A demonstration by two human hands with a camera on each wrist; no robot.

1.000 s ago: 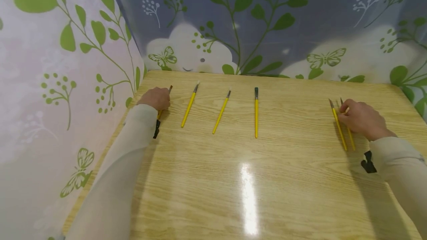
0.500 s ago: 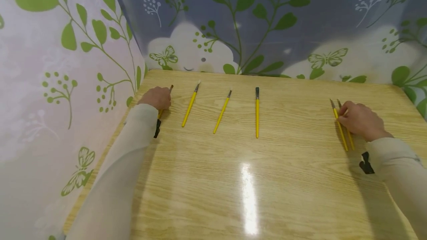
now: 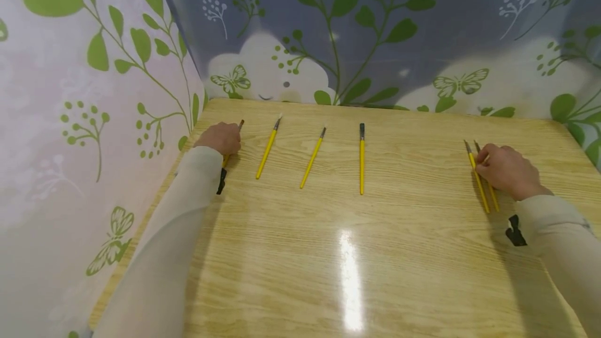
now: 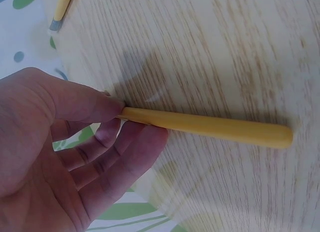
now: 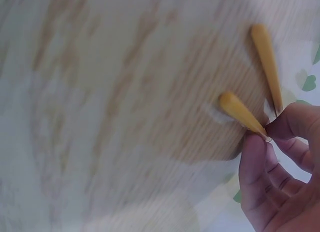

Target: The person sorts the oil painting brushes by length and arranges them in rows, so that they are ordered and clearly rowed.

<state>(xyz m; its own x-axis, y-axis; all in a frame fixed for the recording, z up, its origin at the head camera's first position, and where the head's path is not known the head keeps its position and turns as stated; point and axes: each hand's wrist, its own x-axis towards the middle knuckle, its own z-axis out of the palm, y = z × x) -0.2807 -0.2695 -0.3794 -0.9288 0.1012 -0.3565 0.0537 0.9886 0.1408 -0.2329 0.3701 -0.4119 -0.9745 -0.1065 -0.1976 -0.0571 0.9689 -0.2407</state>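
Observation:
At the table's far left, my left hand [image 3: 218,138] pinches a yellow-handled paintbrush [image 4: 215,128] between thumb and fingers. Its reddish-brown tip pokes out beyond the hand in the head view, and the fingers hide its middle. On the right side, my right hand [image 3: 509,172] holds another yellow paintbrush [image 5: 242,114] between thumb and fingertips. Close along that brush's left lies a second paintbrush [image 3: 477,179], dark tip pointing away; in the right wrist view its handle runs right up to my thumb.
Between the hands, three yellow paintbrushes lie apart on the wooden table [image 3: 281,254]: a light-tipped one [image 3: 266,153], a thin one [image 3: 312,159] and a flat dark-bristled one [image 3: 362,163]. Leaf-patterned walls [image 3: 375,82] border the left and far edges.
My right hand has shifted slightly left, bringing the tip of its paintbrush nearer to the neighbouring one. The left hand and the three middle paintbrushes keep their places.

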